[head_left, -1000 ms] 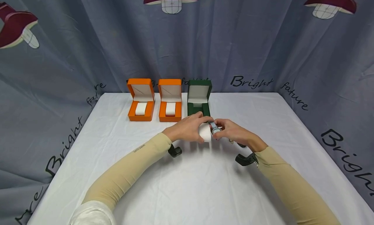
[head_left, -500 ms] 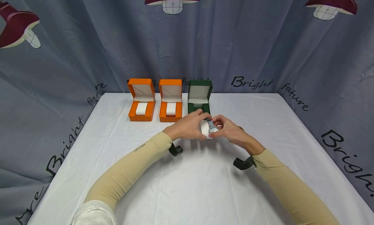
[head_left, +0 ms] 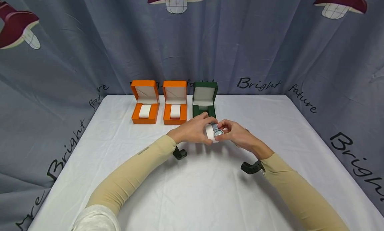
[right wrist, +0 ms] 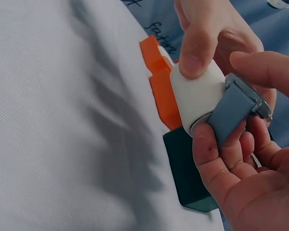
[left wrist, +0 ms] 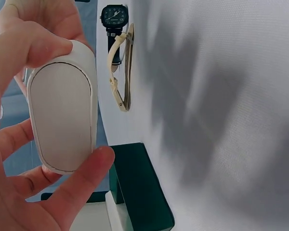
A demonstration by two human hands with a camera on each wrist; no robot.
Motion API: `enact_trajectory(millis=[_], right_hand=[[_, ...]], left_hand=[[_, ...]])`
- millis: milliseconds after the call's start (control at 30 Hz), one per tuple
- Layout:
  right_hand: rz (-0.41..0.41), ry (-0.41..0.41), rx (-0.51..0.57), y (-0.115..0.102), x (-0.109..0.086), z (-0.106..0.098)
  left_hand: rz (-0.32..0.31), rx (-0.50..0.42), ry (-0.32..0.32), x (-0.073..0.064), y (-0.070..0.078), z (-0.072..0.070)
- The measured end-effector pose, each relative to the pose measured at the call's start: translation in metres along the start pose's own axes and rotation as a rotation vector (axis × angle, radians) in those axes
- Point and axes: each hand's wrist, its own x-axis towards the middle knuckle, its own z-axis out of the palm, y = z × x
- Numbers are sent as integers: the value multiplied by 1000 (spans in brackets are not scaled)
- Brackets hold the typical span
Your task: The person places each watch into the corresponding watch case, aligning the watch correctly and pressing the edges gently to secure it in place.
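Observation:
My left hand (head_left: 194,131) grips a white watch cushion (left wrist: 62,115) between thumb and fingers, its flat oval end facing the left wrist camera. With thumb and fingers my right hand (head_left: 238,133) holds a wristwatch (head_left: 218,132) with a light blue strap (right wrist: 231,113) and silvery case. The strap loop sits at the cushion's right end, slightly overlapping it in the right wrist view. Both hands are raised above the white table, in front of an open green watch box (head_left: 204,95), whose base is partly hidden by the left hand.
Left of the green box stand two open orange boxes, the middle one (head_left: 175,121) and the far left one (head_left: 144,121), each with a white cushion inside. A black watch (left wrist: 114,17) and a cream-strapped watch (left wrist: 113,79) lie on the table (head_left: 192,191). A grey curtain hangs behind.
The wristwatch has moved left, from beside the cushion to its right end, and its dial has turned. The right hand has come closer to the left; the last half second shows little movement.

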Motion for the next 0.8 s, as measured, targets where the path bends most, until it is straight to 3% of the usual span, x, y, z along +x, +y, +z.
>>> enact_trajectory(millis=[200,333,600,800], right_hand=[[-69,-56,107,4,-4,-6],[-111,-29,104,7,-7,-7],[-224,28,25,12,-8,-3],[-371,113,-98,16,-4,5]], left_hand=[[-1,-41,6,1,-2,-3],[-14,-58,23,0,-3,-5],[-47,-103,57,-1,-8,-6],[-10,-184,119,3,-15,-7]])
